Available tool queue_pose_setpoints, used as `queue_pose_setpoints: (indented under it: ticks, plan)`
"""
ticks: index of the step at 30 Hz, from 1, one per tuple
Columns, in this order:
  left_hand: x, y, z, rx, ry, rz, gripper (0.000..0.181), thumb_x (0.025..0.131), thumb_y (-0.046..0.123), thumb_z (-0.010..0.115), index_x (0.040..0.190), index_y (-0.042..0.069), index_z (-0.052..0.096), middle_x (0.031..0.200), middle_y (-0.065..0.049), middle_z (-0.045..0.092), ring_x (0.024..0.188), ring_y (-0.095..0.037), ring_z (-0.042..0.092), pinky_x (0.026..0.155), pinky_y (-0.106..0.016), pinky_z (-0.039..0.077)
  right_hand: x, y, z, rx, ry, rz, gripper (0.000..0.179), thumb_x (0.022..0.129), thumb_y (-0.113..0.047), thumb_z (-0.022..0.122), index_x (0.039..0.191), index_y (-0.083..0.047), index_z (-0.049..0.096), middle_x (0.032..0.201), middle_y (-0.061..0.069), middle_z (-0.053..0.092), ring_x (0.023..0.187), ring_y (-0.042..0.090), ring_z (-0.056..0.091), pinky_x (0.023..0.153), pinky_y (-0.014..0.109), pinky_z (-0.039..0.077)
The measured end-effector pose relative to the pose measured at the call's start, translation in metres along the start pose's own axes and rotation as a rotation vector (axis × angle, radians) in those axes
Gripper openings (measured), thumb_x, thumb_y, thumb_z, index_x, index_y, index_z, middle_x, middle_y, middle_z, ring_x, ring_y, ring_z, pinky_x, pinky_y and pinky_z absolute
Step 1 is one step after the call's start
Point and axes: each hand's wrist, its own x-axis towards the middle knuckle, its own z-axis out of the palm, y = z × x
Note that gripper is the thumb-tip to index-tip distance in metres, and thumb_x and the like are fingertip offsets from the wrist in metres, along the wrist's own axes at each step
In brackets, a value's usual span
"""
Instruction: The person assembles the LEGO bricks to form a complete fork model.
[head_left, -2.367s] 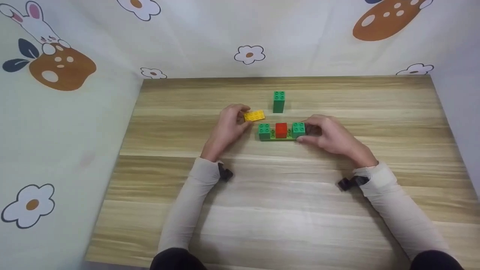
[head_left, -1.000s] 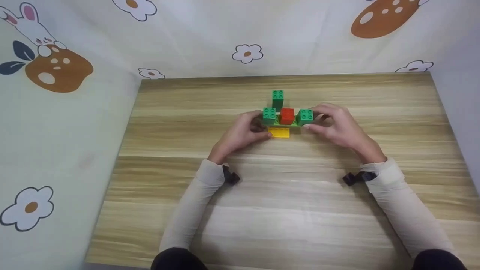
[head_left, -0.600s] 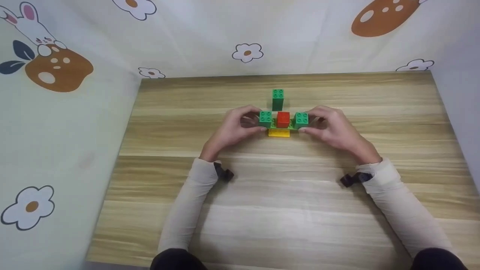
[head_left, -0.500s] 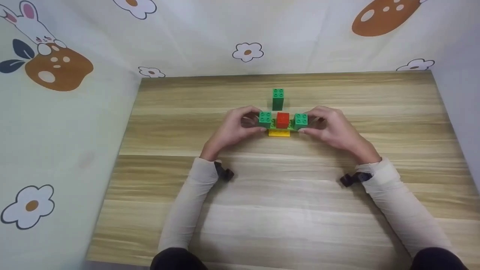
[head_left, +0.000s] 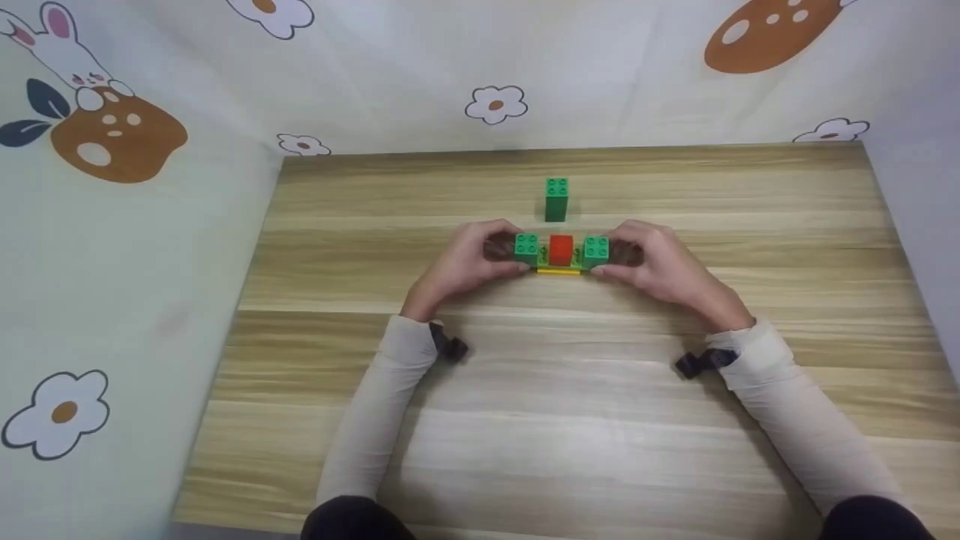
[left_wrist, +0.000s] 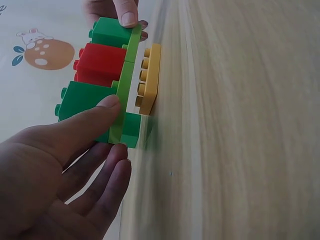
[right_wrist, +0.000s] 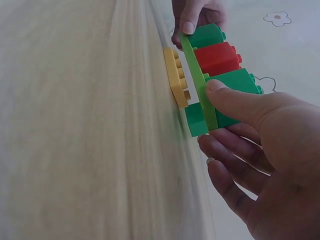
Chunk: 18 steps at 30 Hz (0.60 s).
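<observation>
My left hand and right hand hold a row of toy building bricks between them, one at each end. The row is a light-green strip bearing a green brick at the left, a red brick in the middle and a green brick at the right. Both thumbs press on the strip's near side. Under the row lies a flat yellow brick, studs up, on the table. Both wrist views show a narrow gap between strip and studs. From above, only a yellow sliver shows.
Behind the row a green brick tower stands upright on the wooden table. In the wrist views its lower part shows under the strip. A patterned wall covering rises at the table's back edge.
The left hand slid the yellow brick to the middle and let go of it, then took the row's left end. Both hands brought the row down over the yellow brick. The tower stayed put.
</observation>
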Motion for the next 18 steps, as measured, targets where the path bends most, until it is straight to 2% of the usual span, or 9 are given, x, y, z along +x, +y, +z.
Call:
queue_pose_setpoints:
  ticks: [7,18]
  plan:
    - [-0.0002,-0.0003,0.0009,0.013,-0.026,-0.017,0.039,0.089,0.015,0.091,0.124,0.009,0.075,0.112,-0.007,0.08,0.102,-0.017,0.076,0.097,-0.035,0.064,0.0004,0.0013,0.0024,0.022,-0.027,0.016,0.032,0.089,-0.024,0.092,0.117,-0.013,0.08,0.105,0.0,0.077,0.093,0.02,0.068,0.081,0.033,0.058]
    - [0.0007,-0.0018,0.0036,0.035,-0.027,-0.028,0.04,0.09,0.018,0.091,0.126,0.011,0.075,0.113,-0.005,0.079,0.102,-0.015,0.075,0.096,-0.035,0.064,0.0007,0.003,0.0036,0.048,-0.033,0.03,0.032,0.089,-0.024,0.092,0.117,-0.013,0.08,0.104,0.001,0.077,0.092,0.019,0.07,0.081,0.032,0.06]
